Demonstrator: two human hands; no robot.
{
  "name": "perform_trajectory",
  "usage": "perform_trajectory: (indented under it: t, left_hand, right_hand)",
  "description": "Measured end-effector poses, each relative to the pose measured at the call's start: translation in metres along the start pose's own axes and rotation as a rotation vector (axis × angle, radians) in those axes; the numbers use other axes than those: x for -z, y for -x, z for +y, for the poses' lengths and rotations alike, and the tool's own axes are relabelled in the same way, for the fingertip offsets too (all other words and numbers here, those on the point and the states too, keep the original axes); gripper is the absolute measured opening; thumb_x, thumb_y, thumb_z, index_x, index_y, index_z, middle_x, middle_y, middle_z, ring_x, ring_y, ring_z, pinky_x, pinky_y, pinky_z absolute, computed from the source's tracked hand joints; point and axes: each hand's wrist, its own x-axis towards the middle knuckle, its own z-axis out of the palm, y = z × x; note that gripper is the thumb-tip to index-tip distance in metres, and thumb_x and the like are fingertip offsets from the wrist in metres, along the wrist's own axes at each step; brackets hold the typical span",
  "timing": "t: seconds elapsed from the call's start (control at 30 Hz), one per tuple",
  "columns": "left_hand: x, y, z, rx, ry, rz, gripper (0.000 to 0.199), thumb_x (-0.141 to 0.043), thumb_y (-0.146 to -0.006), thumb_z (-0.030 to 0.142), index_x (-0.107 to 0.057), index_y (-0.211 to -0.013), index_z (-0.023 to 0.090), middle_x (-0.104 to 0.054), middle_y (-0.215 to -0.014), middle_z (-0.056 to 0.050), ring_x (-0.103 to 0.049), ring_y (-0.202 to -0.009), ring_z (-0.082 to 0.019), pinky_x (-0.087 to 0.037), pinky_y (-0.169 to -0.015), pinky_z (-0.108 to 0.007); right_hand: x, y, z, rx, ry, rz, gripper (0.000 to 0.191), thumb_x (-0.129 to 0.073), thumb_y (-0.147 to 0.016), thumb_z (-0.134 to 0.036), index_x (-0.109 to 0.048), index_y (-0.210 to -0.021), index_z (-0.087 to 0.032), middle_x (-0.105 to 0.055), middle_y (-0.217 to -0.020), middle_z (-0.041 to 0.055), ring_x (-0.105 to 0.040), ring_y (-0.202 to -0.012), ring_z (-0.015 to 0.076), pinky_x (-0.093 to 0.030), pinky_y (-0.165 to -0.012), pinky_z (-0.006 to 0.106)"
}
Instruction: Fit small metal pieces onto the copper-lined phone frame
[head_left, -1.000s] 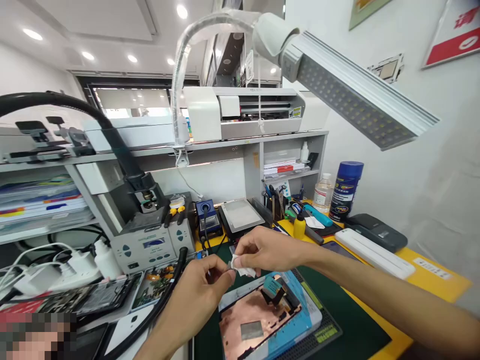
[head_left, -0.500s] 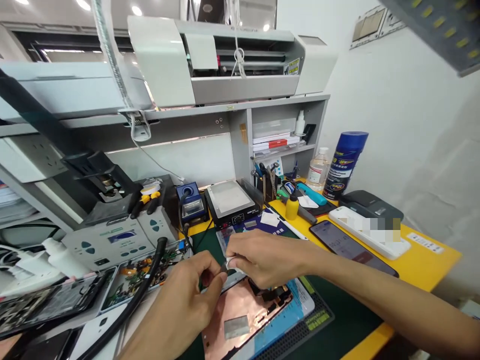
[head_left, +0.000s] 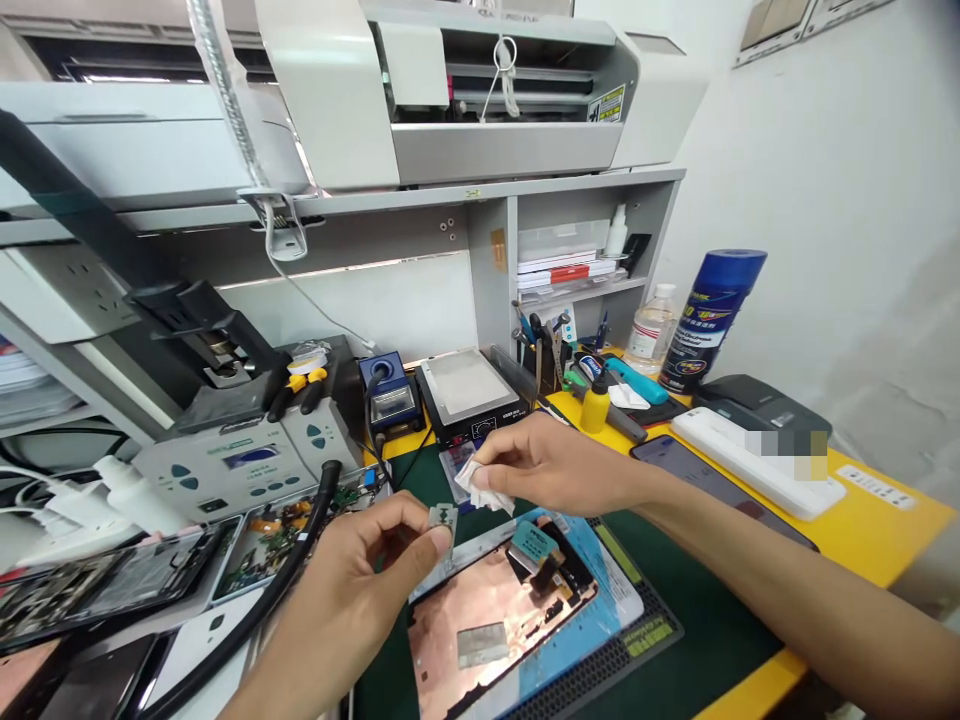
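Observation:
Between the thumb and fingers of my left hand (head_left: 367,580), a thin razor blade (head_left: 443,517) with a cut-out slot stands tilted up. My right hand (head_left: 551,462) pinches a crumpled white tissue (head_left: 486,488), a little right of the blade and apart from it. Below both hands lies a copper-backed phone screen (head_left: 491,600), with a grey rectangular patch and a flex cable (head_left: 551,578) at its upper right end. A teal-and-silver tab (head_left: 534,540) rests there too. The screen sits on a blue and white pad (head_left: 559,630).
A black hose (head_left: 289,565) curves along the left, near a tray of circuit parts (head_left: 262,545). Behind stand a soldering station (head_left: 391,395) and a flat heating plate (head_left: 469,385). A phone (head_left: 712,490), yellow bottle (head_left: 595,405) and blue spray can (head_left: 709,320) are to the right.
My right hand has moved up and right with the tissue, away from the blade. The razor blade and tissue now show clearly. The view has shifted slightly.

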Motion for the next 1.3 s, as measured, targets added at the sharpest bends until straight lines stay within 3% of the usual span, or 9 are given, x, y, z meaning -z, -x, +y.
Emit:
perform_trajectory:
  t: [0.17,0.27,0.37,0.5,0.6,0.7,0.93,1.13,1.3]
  left_hand:
    - [-0.001,-0.002,-0.007,0.002,-0.001,0.001,0.030,-0.063,-0.082,0.046,-0.064,-0.067,0.020,-0.055,-0.068,0.001,-0.046,-0.063,-0.015,-0.034,-0.058,-0.026]
    - [-0.001,-0.003,-0.011,0.009,-0.039,-0.056,0.032,-0.060,-0.086,0.047,-0.062,-0.070,0.020,-0.052,-0.069,0.002,-0.043,-0.062,-0.014,-0.031,-0.057,-0.026]
    - [-0.003,-0.002,-0.011,0.011,-0.089,-0.089,0.031,-0.058,-0.088,0.046,-0.060,-0.071,0.020,-0.052,-0.068,0.003,-0.043,-0.061,-0.013,-0.032,-0.057,-0.025]
    - [-0.005,-0.001,-0.006,0.008,-0.180,-0.065,0.033,-0.055,-0.090,0.046,-0.054,-0.068,0.021,-0.049,-0.062,0.004,-0.044,-0.058,-0.013,-0.033,-0.055,-0.024]
    - [-0.005,0.000,-0.002,-0.018,-0.256,-0.033,0.035,-0.054,-0.090,0.046,-0.052,-0.065,0.021,-0.048,-0.061,0.004,-0.045,-0.059,-0.013,-0.033,-0.054,-0.024]
    - [-0.004,0.000,-0.002,-0.035,-0.261,-0.030,0.035,-0.055,-0.090,0.046,-0.054,-0.066,0.021,-0.048,-0.062,0.004,-0.045,-0.060,-0.013,-0.033,-0.054,-0.024]
    - [-0.003,-0.001,-0.005,-0.029,-0.101,-0.029,0.032,-0.059,-0.088,0.047,-0.060,-0.071,0.020,-0.049,-0.066,0.003,-0.041,-0.061,-0.013,-0.032,-0.055,-0.023]
    - [-0.005,-0.002,-0.005,-0.004,-0.010,0.054,0.036,-0.063,-0.083,0.051,-0.061,-0.067,0.019,-0.047,-0.061,0.003,-0.038,-0.058,-0.012,-0.029,-0.052,-0.023]
    - [-0.013,-0.002,-0.007,-0.020,-0.068,0.162,0.034,-0.063,-0.083,0.050,-0.064,-0.069,0.020,-0.050,-0.060,0.003,-0.040,-0.057,-0.013,-0.030,-0.052,-0.024]
  right_hand:
    - [-0.003,0.000,-0.001,-0.014,-0.063,-0.099,0.029,-0.054,-0.094,-0.036,-0.069,-0.088,-0.012,-0.057,-0.071,0.0001,-0.047,-0.062,0.0111,-0.035,-0.057,0.023]
    - [-0.009,-0.001,-0.001,-0.046,-0.052,-0.138,0.032,-0.057,-0.092,-0.041,-0.070,-0.090,-0.012,-0.056,-0.071,-0.0006,-0.045,-0.062,0.0108,-0.032,-0.055,0.023]
    - [-0.017,0.000,-0.003,-0.059,0.104,-0.115,0.027,-0.051,-0.094,-0.036,-0.066,-0.089,-0.014,-0.054,-0.069,-0.0014,-0.043,-0.059,0.0106,-0.030,-0.052,0.023]
    - [-0.025,0.002,-0.008,0.110,0.455,-0.027,0.010,-0.048,-0.090,-0.017,-0.054,-0.082,-0.016,-0.056,-0.077,0.0018,-0.046,-0.068,0.0135,-0.033,-0.059,0.025]
    - [-0.024,0.002,-0.008,0.207,0.538,-0.022,0.009,-0.049,-0.088,-0.013,-0.050,-0.079,-0.017,-0.054,-0.078,0.0025,-0.043,-0.068,0.0140,-0.033,-0.061,0.026]
    - [-0.017,0.000,-0.005,0.168,0.444,-0.006,0.013,-0.050,-0.091,-0.018,-0.055,-0.080,-0.016,-0.054,-0.074,0.0008,-0.044,-0.067,0.0131,-0.033,-0.061,0.026]
    - [-0.001,-0.001,0.006,-0.022,-0.016,-0.143,0.037,-0.058,-0.092,-0.047,-0.070,-0.094,-0.012,-0.054,-0.070,-0.0009,-0.039,-0.058,0.0089,-0.030,-0.051,0.021]
    - [-0.008,-0.002,0.005,-0.033,-0.066,-0.088,0.040,-0.062,-0.088,-0.050,-0.074,-0.088,-0.012,-0.057,-0.066,-0.0008,-0.042,-0.057,0.0095,-0.031,-0.051,0.021]
    - [-0.013,-0.002,0.004,-0.087,-0.119,-0.050,0.037,-0.065,-0.086,-0.048,-0.075,-0.088,-0.012,-0.062,-0.066,0.0005,-0.055,-0.059,0.0119,-0.040,-0.054,0.021]
